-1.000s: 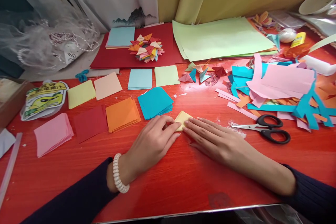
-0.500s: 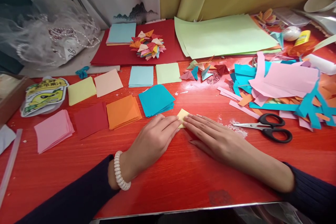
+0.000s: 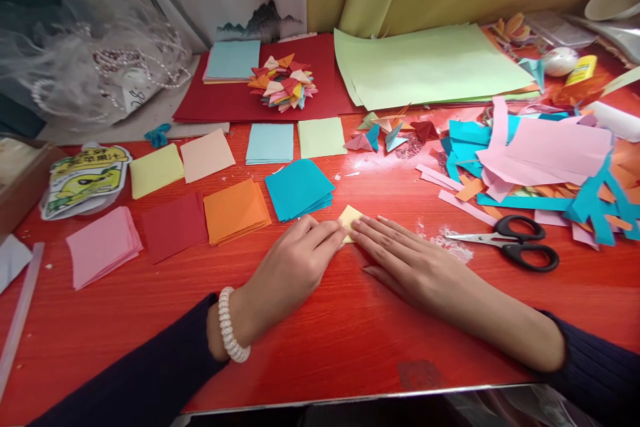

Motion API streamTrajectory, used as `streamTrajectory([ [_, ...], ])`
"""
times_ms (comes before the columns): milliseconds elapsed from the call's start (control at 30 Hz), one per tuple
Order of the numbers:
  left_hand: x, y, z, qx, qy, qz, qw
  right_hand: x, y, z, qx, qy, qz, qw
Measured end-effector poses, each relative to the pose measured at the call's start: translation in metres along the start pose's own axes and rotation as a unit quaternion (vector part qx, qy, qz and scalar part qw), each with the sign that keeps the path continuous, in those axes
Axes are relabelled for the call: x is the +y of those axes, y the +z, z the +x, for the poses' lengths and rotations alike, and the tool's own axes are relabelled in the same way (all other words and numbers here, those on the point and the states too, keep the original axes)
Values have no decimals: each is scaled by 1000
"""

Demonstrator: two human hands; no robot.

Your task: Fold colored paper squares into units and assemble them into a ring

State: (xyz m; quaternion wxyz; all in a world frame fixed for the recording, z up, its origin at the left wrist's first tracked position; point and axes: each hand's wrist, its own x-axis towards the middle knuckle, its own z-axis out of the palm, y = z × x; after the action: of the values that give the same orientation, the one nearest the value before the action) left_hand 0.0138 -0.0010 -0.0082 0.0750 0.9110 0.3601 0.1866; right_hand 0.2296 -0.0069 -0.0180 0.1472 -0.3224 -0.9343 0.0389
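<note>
A small folded piece of pale yellow paper (image 3: 350, 219) lies on the red table between my two hands. My left hand (image 3: 297, 260), with a white coiled band at the wrist, has its fingers bent together and grips the paper's left corner. Stretched out flat, the fingers of my right hand (image 3: 415, 260) press on the paper's right side. Just beyond my left hand is a stack of blue paper squares (image 3: 299, 190). Black-handled scissors (image 3: 520, 240) lie to the right of my right hand.
Orange (image 3: 235, 210), dark red (image 3: 175, 227) and pink (image 3: 103, 247) paper squares lie at left. Paper scraps (image 3: 545, 153) heap at right. Behind stand a folded-paper ring (image 3: 285, 83) and large green sheets (image 3: 425, 70); small folded pieces (image 3: 395, 139) lie nearer. The table's front edge (image 3: 350, 402) runs below.
The fingers of my left hand are slightly more bent at the paper's corner. My right hand stays flat on it. The whole view has shifted a little.
</note>
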Motion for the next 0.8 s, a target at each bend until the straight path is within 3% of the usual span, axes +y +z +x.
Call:
streamTrajectory([
  [233,0,0,0,-3,2,14,1000,-1,1,-1,-2,8,19,1000],
  [800,-2,0,3,-14,-9,3,1000,-9,1,-1,19,6,-50,999],
])
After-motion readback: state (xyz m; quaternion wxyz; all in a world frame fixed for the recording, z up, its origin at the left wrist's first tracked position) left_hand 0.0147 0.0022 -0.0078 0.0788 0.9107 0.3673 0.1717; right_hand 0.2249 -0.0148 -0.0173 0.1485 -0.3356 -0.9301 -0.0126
